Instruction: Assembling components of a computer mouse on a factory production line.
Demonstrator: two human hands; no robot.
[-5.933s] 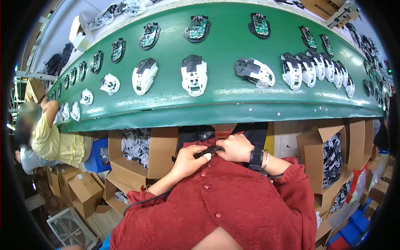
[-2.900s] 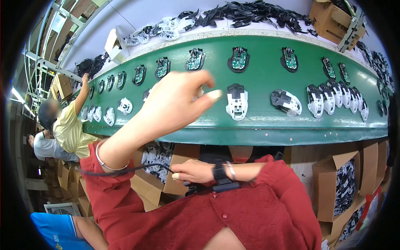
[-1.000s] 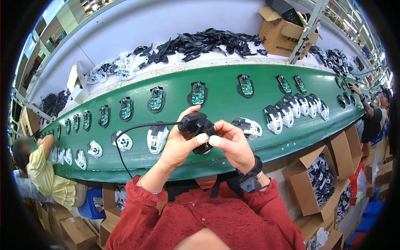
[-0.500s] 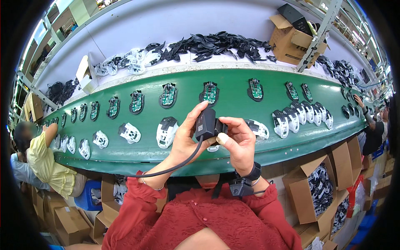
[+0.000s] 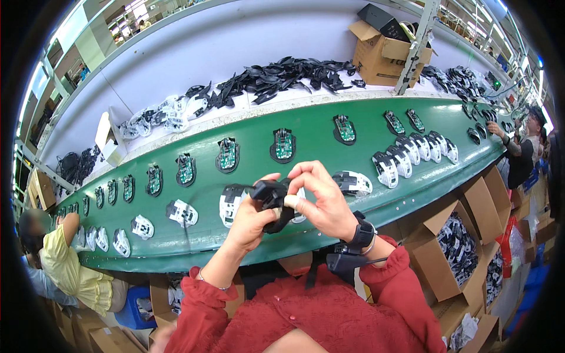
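You hold a small, boxy black plastic device (image 5: 269, 192) above the smooth green conveyor belt (image 5: 315, 144).
Your left hand (image 5: 248, 223) clasps it between thumb and fingers; your right hand (image 5: 325, 206) curls thumb and forefinger beside it, but whether they pinch the soft-looking black strap (image 5: 283, 220) I cannot tell. It looks light, hard-shelled, perhaps slick; take it by the casing's sides, since the strap would likely flex.

Close head-worn fisheye view, downward and forward over the green surface (image 5: 318, 152)
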